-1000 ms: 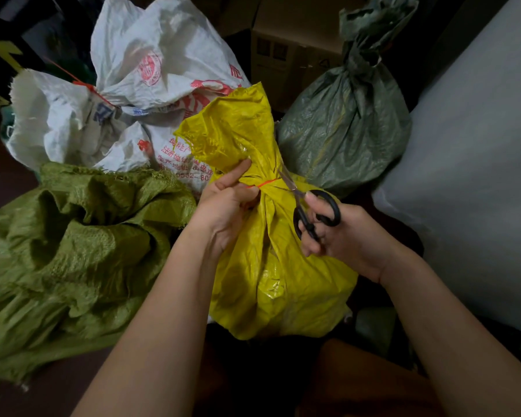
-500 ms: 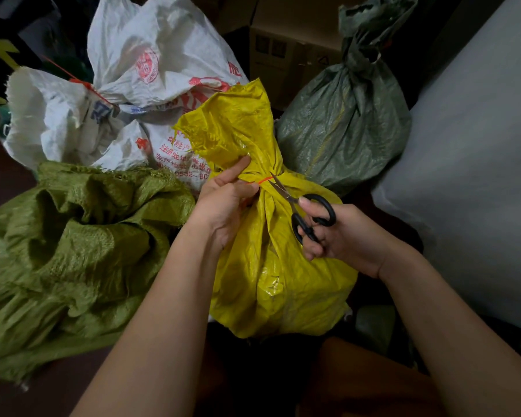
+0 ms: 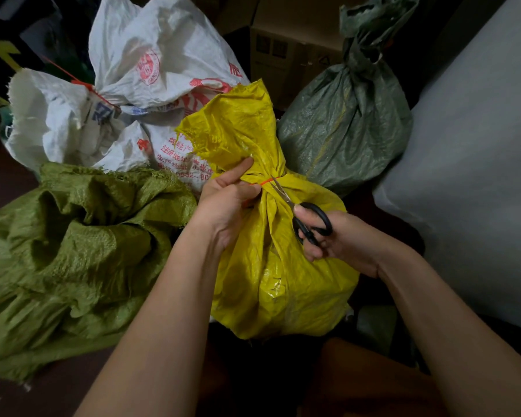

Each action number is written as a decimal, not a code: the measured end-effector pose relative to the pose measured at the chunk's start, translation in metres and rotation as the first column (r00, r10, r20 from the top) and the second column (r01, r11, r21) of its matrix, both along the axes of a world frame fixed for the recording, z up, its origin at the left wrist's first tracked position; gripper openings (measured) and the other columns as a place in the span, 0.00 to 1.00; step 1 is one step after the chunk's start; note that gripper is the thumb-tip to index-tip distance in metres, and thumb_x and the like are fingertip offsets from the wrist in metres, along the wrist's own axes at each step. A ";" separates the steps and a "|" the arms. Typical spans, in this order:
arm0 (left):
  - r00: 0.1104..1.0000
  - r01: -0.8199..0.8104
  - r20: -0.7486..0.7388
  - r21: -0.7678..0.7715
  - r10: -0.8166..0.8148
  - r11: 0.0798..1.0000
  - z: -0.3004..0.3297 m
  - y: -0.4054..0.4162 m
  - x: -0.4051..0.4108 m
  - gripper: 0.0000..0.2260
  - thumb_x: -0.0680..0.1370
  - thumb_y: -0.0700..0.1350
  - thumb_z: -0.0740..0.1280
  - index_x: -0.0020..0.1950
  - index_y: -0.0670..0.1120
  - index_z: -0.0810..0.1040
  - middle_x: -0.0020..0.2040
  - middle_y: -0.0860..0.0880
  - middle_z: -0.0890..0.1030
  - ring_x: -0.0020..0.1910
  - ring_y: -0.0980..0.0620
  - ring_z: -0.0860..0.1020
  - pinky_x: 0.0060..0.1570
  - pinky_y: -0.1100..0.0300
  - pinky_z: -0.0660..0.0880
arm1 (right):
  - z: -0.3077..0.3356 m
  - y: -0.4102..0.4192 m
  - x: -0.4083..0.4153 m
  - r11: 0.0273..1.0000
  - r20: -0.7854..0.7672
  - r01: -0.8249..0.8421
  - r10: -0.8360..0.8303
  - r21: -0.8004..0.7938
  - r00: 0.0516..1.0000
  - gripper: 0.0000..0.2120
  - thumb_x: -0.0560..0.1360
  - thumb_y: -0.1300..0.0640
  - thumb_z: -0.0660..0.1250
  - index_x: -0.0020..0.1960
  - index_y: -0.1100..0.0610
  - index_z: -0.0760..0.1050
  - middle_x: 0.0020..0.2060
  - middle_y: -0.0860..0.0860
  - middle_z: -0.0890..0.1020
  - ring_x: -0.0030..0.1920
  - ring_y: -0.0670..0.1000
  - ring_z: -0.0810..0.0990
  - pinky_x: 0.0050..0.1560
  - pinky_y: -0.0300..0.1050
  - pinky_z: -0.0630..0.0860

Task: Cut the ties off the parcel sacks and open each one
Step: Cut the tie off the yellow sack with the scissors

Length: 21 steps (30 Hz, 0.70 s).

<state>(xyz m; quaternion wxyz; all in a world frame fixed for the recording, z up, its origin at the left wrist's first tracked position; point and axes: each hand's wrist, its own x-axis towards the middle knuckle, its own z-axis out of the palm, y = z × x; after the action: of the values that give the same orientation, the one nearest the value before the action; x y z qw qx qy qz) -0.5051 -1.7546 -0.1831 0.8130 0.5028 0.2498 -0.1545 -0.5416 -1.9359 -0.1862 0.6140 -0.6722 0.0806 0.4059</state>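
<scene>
The left hand (image 3: 223,200) gripped the gathered neck of the yellow woven sack (image 3: 271,266), which stood between both arms. The right hand (image 3: 334,239) held black-handled scissors (image 3: 301,212), fingers through the loops, blade tips at the orange tie (image 3: 268,181).

Tied sack (image 3: 271,266) stood between the hands: left hand (image 3: 226,203) at its neck, right hand (image 3: 343,239) with scissors (image 3: 301,212) beside it. Slumped sack (image 3: 73,245) lay left of the hands; printed sacks (image 3: 151,73), box (image 3: 292,49) and another tied sack (image 3: 346,124) behind them.
</scene>
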 end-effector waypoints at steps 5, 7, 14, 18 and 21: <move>1.000 0.026 0.002 0.002 -0.026 1.000 0.003 0.000 0.000 0.25 0.74 0.25 0.62 0.70 0.39 0.71 0.34 0.44 0.74 0.29 0.55 0.78 0.34 0.64 0.77 | -0.003 0.003 0.001 0.998 0.081 0.007 -0.001 -0.067 0.997 0.30 0.59 0.28 0.71 0.37 0.55 0.72 0.24 0.53 0.74 0.29 0.46 0.71 0.43 0.45 0.66; 0.999 0.041 0.001 0.005 -0.041 0.999 0.004 0.000 0.000 0.25 0.74 0.25 0.62 0.70 0.38 0.71 0.35 0.44 0.73 0.29 0.55 0.77 0.34 0.65 0.77 | -0.006 0.004 0.002 0.998 0.078 0.027 -0.023 -0.052 0.997 0.29 0.60 0.29 0.72 0.36 0.55 0.72 0.24 0.53 0.73 0.29 0.47 0.71 0.45 0.47 0.66; 0.999 0.040 0.002 -0.021 -0.040 0.999 0.003 0.002 -0.002 0.24 0.74 0.25 0.62 0.69 0.38 0.72 0.38 0.43 0.76 0.35 0.52 0.78 0.39 0.64 0.79 | -0.012 0.006 0.003 0.996 -0.034 0.079 -0.077 0.037 0.996 0.26 0.60 0.32 0.72 0.33 0.54 0.72 0.23 0.51 0.70 0.27 0.49 0.71 0.46 0.52 0.64; 0.997 0.080 -0.014 -0.033 -0.081 0.996 0.004 0.002 -0.002 0.24 0.74 0.25 0.62 0.69 0.37 0.72 0.47 0.39 0.77 0.41 0.49 0.78 0.44 0.63 0.79 | -0.018 0.005 0.002 0.995 0.075 0.090 -0.086 -0.049 0.993 0.20 0.65 0.38 0.74 0.30 0.52 0.72 0.22 0.51 0.71 0.25 0.47 0.70 0.40 0.43 0.67; 0.997 0.069 -0.023 -0.097 -0.071 0.993 0.006 0.001 -0.001 0.22 0.74 0.25 0.61 0.67 0.37 0.72 0.46 0.40 0.81 0.36 0.53 0.82 0.38 0.65 0.79 | -0.022 0.004 0.004 0.989 0.119 0.124 -0.115 -0.078 0.986 0.16 0.69 0.42 0.75 0.32 0.49 0.72 0.21 0.51 0.73 0.24 0.44 0.70 0.39 0.41 0.67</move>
<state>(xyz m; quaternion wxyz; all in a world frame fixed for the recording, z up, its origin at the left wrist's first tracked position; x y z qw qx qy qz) -0.5065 -1.7540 -0.1773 0.8271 0.4693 0.2348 -0.2013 -0.5380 -1.9316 -0.2083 0.6116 -0.7138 0.1029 0.3254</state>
